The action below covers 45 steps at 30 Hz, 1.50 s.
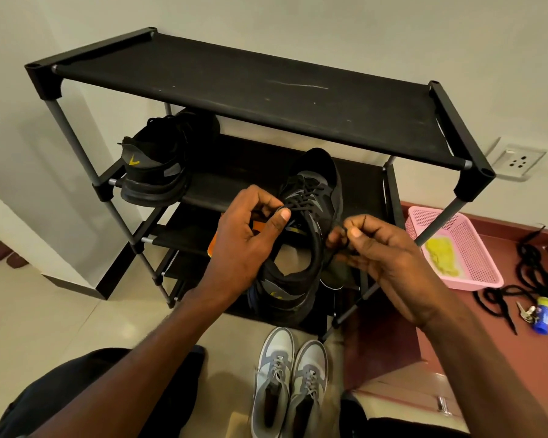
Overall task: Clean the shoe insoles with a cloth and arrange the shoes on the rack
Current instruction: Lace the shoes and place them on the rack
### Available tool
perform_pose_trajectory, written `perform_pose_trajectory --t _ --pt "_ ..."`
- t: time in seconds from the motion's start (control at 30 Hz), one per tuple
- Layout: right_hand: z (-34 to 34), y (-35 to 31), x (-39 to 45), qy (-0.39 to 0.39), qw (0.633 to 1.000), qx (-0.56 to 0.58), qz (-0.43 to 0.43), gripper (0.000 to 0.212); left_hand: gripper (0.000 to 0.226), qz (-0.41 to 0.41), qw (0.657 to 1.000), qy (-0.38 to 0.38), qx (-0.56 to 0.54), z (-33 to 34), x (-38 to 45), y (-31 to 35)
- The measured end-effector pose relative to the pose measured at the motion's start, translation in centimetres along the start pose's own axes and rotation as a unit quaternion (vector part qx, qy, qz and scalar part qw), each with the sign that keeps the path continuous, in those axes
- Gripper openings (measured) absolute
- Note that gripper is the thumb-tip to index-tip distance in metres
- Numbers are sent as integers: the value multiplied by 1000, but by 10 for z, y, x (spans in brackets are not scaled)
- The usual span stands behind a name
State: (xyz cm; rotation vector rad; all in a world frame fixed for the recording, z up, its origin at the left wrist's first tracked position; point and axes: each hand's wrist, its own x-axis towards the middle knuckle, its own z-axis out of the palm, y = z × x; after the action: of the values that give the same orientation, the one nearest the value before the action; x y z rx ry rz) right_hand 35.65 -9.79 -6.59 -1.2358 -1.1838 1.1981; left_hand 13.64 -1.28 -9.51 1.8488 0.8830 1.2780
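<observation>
Near the middle of the frame, a black shoe (307, 222) is held up in front of the black rack (247, 90), with its toe pointing to the top of the frame. The left hand (247, 238) curls around the side of the shoe, and its thumb and finger pinch the black lace (298, 206) near the tongue. The right hand (377, 248) pinches another bit of lace at the shoe's right side (its fingers are bent in tight). Another black shoe (159, 162) sits on a rack shelf at the left of the frame. At the bottom middle, a pair of grey shoes (288, 380) stands on the floor. Over on the right, a yellow cloth (442, 256) lies in a pink basket (475, 248). Loose black laces (532, 267) and keys (527, 312) lie at the far right.
</observation>
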Motion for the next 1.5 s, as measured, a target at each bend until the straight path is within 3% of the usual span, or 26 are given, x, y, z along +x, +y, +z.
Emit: perform_pose_trajectory --t 0.17,0.23,0.3,0.5,0.57,0.63,0.73,0.87,1.0,1.1,1.4,1.5 --pt "23 3 8 101 984 -116 -84 18 15 7 1000 -4 -1 2 -3 0" --pt "31 6 11 117 975 -163 -98 3 18 11 1000 -5 3 3 -4 0" --pt "32 10 13 116 969 -199 -92 9 15 14 1000 -1 6 4 -4 -2" --pt "20 3 8 77 993 -89 -28 15 14 11 1000 19 9 7 -4 0" --pt "25 3 6 87 987 -127 -45 7 17 16 1000 19 14 8 -5 0" --pt "35 8 6 119 969 -207 -71 22 21 24 999 16 29 9 -8 0" --pt "47 14 7 176 915 -338 -131 25 28 17 999 4 44 8 -10 0" --pt "48 12 7 196 893 -372 -163 24 32 13 997 -33 67 -2 -9 0" --pt "60 17 6 169 853 -467 -159 34 28 43 966 -62 245 8 -16 6" --pt "69 24 7 202 834 -488 -162 30 22 40 954 -42 295 19 -13 9" --pt "71 20 8 239 839 -461 -162 24 20 11 969 5 248 23 -13 16" --pt "60 18 8 215 864 -429 -154 29 25 -22 972 35 230 18 -13 11"
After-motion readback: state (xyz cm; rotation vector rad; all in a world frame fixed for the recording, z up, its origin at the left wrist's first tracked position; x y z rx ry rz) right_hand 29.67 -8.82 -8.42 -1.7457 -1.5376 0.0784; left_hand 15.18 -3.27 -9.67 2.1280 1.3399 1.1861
